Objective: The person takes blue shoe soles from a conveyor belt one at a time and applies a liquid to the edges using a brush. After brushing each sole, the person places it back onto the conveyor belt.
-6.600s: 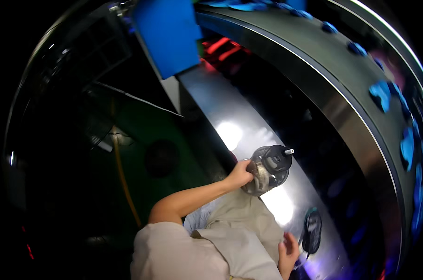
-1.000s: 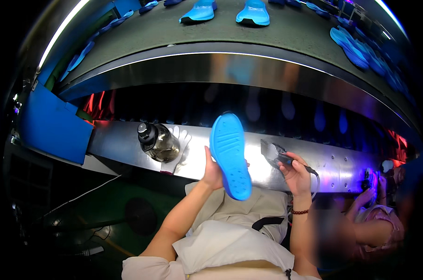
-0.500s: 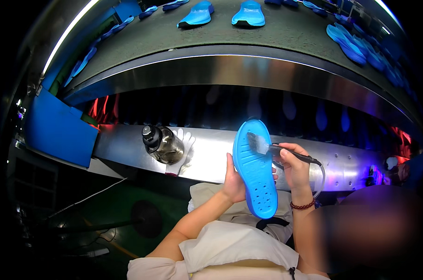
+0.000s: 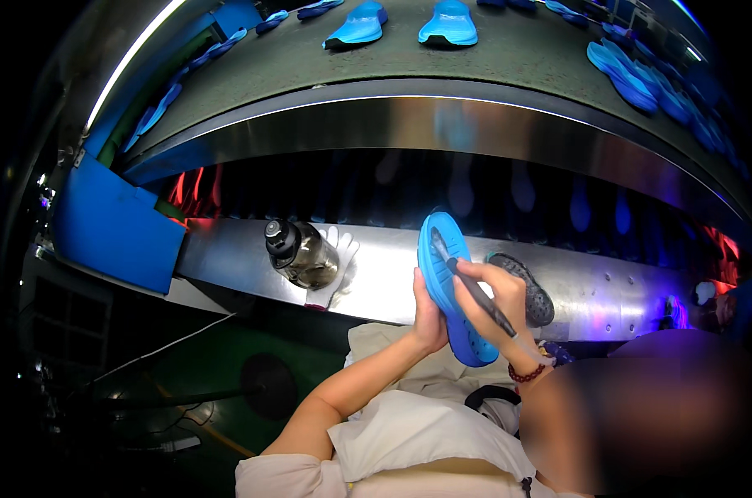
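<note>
My left hand [image 4: 428, 322] is wrapped around the side of a blue shoe sole [image 4: 430, 270], which is tilted and upright over my lap. Its grooved and perforated face is turned partly to the right. My right hand [image 4: 502, 303] is closed on a brush [image 4: 478, 294] with a dark handle. The brush tip touches the upper part of the sole, inside its raised rim. Just behind my right hand, a dark grey perforated shoe sole [image 4: 535, 292] rests on the metal shelf [image 4: 384, 266].
On the shelf's left part a dark spray-type bottle [image 4: 309, 259] stands next to a white glove [image 4: 343, 259]. Above the shelf runs a green belt [image 4: 268, 91] carrying blue soles [image 4: 448, 25]. A blue panel [image 4: 114, 232] stands at left. A thin cable [image 4: 160, 347] hangs below.
My left hand has turned the blue sole more edge-on. My right hand has swung across with the brush, its handle now pointing down and right, which uncovers the dark grey sole.
</note>
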The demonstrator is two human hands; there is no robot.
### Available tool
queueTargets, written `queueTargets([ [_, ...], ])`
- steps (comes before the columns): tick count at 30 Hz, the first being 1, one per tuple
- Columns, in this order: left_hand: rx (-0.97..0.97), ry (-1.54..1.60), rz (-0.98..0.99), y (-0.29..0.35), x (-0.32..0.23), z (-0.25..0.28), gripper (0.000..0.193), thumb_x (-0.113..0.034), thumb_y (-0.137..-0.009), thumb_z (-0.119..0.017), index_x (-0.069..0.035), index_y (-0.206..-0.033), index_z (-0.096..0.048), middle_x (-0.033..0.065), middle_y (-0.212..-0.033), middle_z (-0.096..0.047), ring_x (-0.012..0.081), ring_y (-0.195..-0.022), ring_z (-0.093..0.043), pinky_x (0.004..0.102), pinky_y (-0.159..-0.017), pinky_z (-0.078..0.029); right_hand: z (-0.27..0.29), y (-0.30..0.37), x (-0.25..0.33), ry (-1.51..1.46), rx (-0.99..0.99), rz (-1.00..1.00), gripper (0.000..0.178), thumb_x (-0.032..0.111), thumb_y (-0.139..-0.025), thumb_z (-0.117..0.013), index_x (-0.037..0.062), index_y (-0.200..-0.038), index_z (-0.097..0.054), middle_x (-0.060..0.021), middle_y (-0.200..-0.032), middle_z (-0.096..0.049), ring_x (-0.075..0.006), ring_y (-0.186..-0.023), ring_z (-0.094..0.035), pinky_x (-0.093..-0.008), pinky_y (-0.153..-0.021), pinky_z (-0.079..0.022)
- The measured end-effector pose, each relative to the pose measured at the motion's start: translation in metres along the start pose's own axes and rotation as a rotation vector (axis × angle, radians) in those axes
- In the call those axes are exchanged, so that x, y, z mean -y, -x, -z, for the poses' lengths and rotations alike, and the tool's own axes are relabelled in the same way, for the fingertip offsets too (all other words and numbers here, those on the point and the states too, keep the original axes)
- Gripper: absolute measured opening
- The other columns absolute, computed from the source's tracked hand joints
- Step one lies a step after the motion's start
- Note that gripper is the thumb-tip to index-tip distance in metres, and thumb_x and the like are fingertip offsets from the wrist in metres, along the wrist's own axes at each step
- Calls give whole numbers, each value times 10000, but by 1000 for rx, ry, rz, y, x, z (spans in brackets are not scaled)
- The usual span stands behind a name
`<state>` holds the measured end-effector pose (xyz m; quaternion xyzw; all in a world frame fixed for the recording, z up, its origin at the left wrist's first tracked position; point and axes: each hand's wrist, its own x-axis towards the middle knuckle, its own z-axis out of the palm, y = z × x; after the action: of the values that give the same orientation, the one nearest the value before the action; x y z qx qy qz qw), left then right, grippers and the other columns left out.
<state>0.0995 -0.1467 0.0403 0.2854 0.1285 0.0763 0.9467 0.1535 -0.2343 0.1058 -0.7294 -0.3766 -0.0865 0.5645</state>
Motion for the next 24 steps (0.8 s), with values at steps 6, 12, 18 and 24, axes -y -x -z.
queueTargets([
  [6, 25, 19, 41, -10, -41, 20, 895, -755, -752, -77, -41, -1125, -467, 157, -940, -565, 272, -876, -564, 421, -791, -461, 35, 28, 18, 26, 407, 67, 196, 61, -691, -662, -7, -873, -643, -143, -801, -653, -222, -696, -648, -285, -638, -504],
  [12, 249, 78, 207, 7, -41, -2, 902, -751, -750, -61, -58, -1195, -429, 154, -979, -556, 281, -882, -563, 423, -789, -464, 61, -4, 21, -391, 262, -325, 172, 6, -736, -637, -26, -905, -637, -104, -786, -650, -136, -705, -617, -220, -638, -482],
  [18, 175, 117, 182, 15, -42, -23, 889, -753, -751, -101, -70, -1240, -392, 161, -1111, -531, 285, -977, -545, 412, -863, -437, 54, -14, 31, -353, 475, -46, 196, 39, -725, -658, -20, -911, -646, -114, -799, -661, -119, -678, -623, -212, -631, -487],
  [24, 183, 10, 86, 10, -39, -20, 906, -764, -741, -97, -60, -1232, -390, 163, -1027, -555, 288, -882, -573, 410, -778, -479, 60, -16, 22, -430, 380, -232, 185, 25, -732, -643, -18, -911, -637, -140, -826, -655, -157, -725, -633, -251, -655, -509],
])
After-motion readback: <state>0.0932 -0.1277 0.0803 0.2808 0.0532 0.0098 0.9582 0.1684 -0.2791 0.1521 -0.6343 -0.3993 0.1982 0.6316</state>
